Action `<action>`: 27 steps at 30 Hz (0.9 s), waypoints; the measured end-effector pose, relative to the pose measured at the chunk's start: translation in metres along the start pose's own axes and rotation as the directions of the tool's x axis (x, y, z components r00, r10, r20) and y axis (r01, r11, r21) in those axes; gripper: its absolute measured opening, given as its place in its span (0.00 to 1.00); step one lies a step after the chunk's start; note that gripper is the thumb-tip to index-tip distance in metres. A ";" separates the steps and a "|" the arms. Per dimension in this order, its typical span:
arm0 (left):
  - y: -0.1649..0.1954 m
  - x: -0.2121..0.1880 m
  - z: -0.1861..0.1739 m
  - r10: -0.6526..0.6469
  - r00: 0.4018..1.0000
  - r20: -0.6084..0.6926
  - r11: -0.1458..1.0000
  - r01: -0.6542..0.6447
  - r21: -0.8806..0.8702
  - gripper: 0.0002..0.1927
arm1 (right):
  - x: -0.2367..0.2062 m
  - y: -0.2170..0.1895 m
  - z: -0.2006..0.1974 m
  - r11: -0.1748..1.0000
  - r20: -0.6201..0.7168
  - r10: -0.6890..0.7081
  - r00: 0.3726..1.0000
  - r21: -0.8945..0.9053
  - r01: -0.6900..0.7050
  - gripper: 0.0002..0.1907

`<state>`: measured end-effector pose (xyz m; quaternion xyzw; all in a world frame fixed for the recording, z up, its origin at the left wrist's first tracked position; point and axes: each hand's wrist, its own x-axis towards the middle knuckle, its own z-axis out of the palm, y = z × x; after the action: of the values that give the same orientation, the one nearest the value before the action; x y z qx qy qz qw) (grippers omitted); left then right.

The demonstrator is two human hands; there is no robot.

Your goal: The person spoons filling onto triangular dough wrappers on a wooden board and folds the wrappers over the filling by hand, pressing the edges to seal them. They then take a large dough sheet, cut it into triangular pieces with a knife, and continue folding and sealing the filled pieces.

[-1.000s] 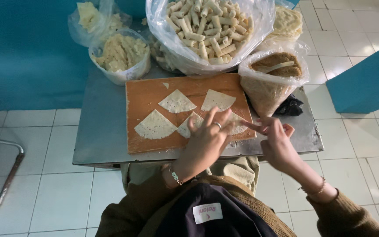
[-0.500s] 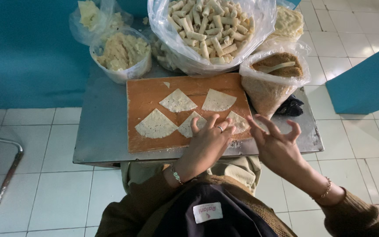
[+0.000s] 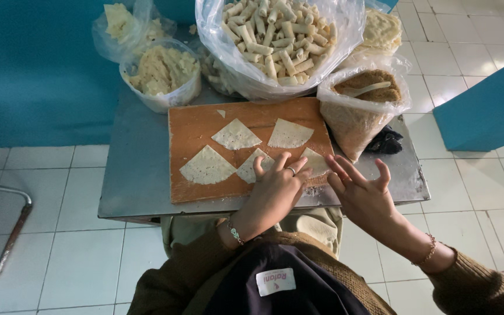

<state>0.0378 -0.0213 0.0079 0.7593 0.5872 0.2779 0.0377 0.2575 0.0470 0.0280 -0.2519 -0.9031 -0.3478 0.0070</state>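
left hand (image 3: 275,189) is lying flat on the wooden board (image 3: 188,125), fingers now spread across a dough wrapper (image 3: 316,161) at five o'clock; right hand (image 3: 361,192) is now hovering apart — fingers splayed, empty.

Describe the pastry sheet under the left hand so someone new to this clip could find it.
On the metal table lies an orange-brown wooden board bearing pale triangular dough sheets. The one meant is the sheet at the board's near edge, partly covered by the left hand; the other sheets lie untouched.
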 end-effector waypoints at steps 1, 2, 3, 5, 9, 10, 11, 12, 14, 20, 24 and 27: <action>-0.001 0.000 0.001 -0.001 1.000 0.008 1.000 0.001 -0.008 0.15 | -0.001 -0.001 -0.001 0.999 0.015 0.004 1.000 0.041 -0.004 0.11; -0.002 0.000 0.001 -0.003 1.000 0.017 1.000 0.003 -0.017 0.16 | -0.002 -0.001 -0.002 0.997 0.031 0.006 1.000 0.082 -0.008 0.13; -0.003 0.000 0.001 -0.005 1.000 0.024 1.000 0.006 -0.026 0.16 | -0.003 0.001 -0.003 0.992 0.047 0.006 0.999 0.123 -0.012 0.15; -0.005 0.001 0.001 0.011 1.000 0.000 0.996 -0.011 -0.092 0.17 | -0.005 0.010 -0.005 0.934 0.045 0.083 0.996 0.345 -0.093 0.17; -0.006 -0.002 -0.002 0.011 1.000 -0.020 0.994 -0.013 -0.108 0.19 | -0.010 0.036 -0.003 0.720 0.225 0.302 0.926 0.583 -0.377 0.20; -0.005 -0.004 -0.004 0.004 1.000 -0.016 0.993 -0.005 -0.119 0.18 | -0.010 0.040 0.001 0.310 0.260 0.341 0.903 0.876 -0.369 0.18; -0.006 -0.005 -0.005 -0.002 1.000 -0.012 0.992 0.000 -0.129 0.17 | -0.009 0.044 0.005 -0.177 0.309 0.358 0.881 0.949 -0.260 0.18; -0.006 -0.005 -0.007 -0.007 1.000 -0.009 0.990 0.006 -0.139 0.17 | -0.009 0.046 0.009 -0.616 0.358 0.349 0.866 0.784 -0.076 0.17; -0.008 -0.008 -0.011 -0.006 0.996 -0.094 0.989 -0.009 -0.149 0.15 | -0.014 0.048 0.016 -0.902 0.481 0.234 0.845 0.432 0.004 0.16; -0.008 -0.010 -0.016 -0.007 0.988 -0.157 0.986 -0.020 -0.167 0.13 | -0.026 0.041 0.023 -0.990 0.478 0.094 0.873 -0.048 0.133 0.18; -0.007 -0.014 -0.020 0.006 0.989 -0.147 0.988 -0.029 -0.153 0.13 | -0.019 0.022 0.018 -0.976 0.380 0.056 0.923 -0.172 0.130 0.16; -0.005 -0.017 -0.022 0.002 0.992 -0.124 0.993 -0.016 -0.115 0.12 | -0.011 0.006 0.011 -0.983 0.335 0.121 0.934 0.173 0.065 0.17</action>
<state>0.0209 -0.0413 0.0179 0.7398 0.5679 0.3582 0.0439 0.2718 0.0527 0.0212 -0.1546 -0.3686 0.8467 0.3511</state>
